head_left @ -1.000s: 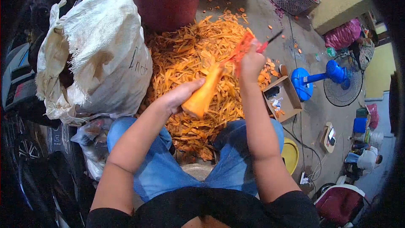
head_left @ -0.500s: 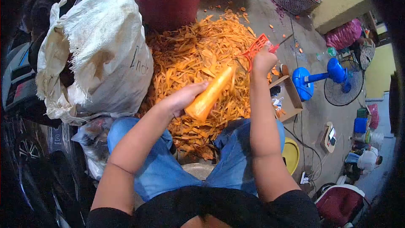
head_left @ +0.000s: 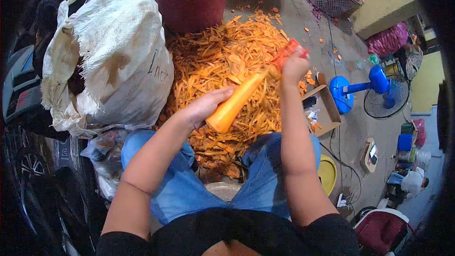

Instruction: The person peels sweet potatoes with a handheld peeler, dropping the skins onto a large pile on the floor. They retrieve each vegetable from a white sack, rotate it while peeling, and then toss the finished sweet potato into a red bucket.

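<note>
A large peeled carrot (head_left: 237,103) slants over the heap, its thick end low at the left. My left hand (head_left: 208,106) is closed round that thick end, thumb along the top. At the carrot's thin end, my right hand (head_left: 295,68) grips a red peeler (head_left: 286,54), slightly blurred. Whether its blade touches the carrot cannot be made out. Beneath both hands spreads a big pile of orange peelings (head_left: 208,71), between and beyond my knees.
A white woven sack (head_left: 128,52) stands at the left, beside a dark red tub (head_left: 194,0). To the right lie a cardboard box (head_left: 332,109), a blue fan (head_left: 379,80) and a yellow lid (head_left: 327,173). A person (head_left: 412,180) is far right.
The red peeler has tilted and shifted slightly in my right hand, near the carrot's thin end. The carrot and my left hand have barely moved.
</note>
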{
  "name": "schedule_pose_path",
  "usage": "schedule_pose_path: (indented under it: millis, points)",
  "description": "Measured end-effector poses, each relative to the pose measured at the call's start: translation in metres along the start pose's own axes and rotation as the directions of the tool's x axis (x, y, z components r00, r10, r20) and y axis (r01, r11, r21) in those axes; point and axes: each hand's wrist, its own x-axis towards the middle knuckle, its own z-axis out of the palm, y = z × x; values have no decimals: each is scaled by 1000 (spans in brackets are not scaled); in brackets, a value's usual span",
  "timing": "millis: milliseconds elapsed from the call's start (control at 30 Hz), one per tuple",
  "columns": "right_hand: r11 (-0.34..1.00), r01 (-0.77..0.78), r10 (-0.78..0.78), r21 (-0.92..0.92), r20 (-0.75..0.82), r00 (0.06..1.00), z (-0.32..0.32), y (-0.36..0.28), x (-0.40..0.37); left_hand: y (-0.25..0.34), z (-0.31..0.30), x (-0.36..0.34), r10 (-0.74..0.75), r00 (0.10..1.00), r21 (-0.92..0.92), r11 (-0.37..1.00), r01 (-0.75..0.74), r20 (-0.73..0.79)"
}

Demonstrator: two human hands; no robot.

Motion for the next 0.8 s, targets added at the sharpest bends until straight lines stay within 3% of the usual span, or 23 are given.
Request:
schedule_pose_path:
  millis: [67, 100, 167, 200, 267, 300, 333, 400, 433, 500, 533, 567, 600, 667, 733, 800]
  points:
    - [982, -190, 189, -2, -64, 980, -5, 2, 10, 6, 2, -4, 89, 996, 51, 995, -90, 5]
    - [946, -289, 283, 146, 61, 957, -13, -33, -7, 7, 1, -2, 92, 996, 50, 994, -92, 6]
    - [930, -220, 154, 293, 230, 961, -6, -45, -31, 8, -2, 6, 32, 983, 10, 999, -31, -183]
    - [947, -167, 90, 273, 272, 958, -2, -53, -48, 7, -3, 9, 32, 982, 7, 999, -31, -187]
    - [971, 0, -86, 240, 349, 933, 2, -62, -84, 6, -1, 16, 150, 961, -90, 981, -174, -231]
    - [967, 112, -195, 228, 387, 901, 2, -61, -95, 10, 5, 9, 83, 964, -107, 988, -113, -254]
    - [967, 111, -194, 228, 384, 903, 4, -57, -95, 8, 4, 10, 82, 964, -104, 988, -111, -253]
    - [988, 69, -120, 138, 403, 907, 8, -48, -95, 3, -2, 13, 190, 959, 111, 979, -169, -210]
    - [977, 214, -204, 0, 315, 927, 7, -45, -80, 8, 11, 5, 167, 967, 157, 978, -138, -194]
    - [967, 226, -232, 116, 43, 972, 8, -38, -44, 2, 4, 6, 115, 977, 170, 982, -83, -182]
    - [989, 142, -142, 30, -2, 990, 6, -22, -23, -1, 2, 6, 58, 983, 184, 983, -26, -174]
    - [997, 51, -54, -51, -55, 997, 3, -8, -9, 1, 5, 3, 91, 986, 115, 990, -75, -138]
    - [997, 51, -54, -51, -58, 997, -2, -10, -6, 2, 5, 2, 90, 987, 117, 990, -74, -135]
    - [958, -275, 272, 76, 51, 961, -8, -16, -3, 4, 3, 2, -23, 983, 25, 999, 28, -181]
    - [921, -169, 103, 351, 197, 975, 0, -25, -29, 9, 3, 9, -9, 964, -5, 1000, 8, -267]
    - [940, -10, -89, 341, 274, 958, 7, -41, -64, 10, 1, 11, 1, 935, -32, 999, -13, -354]
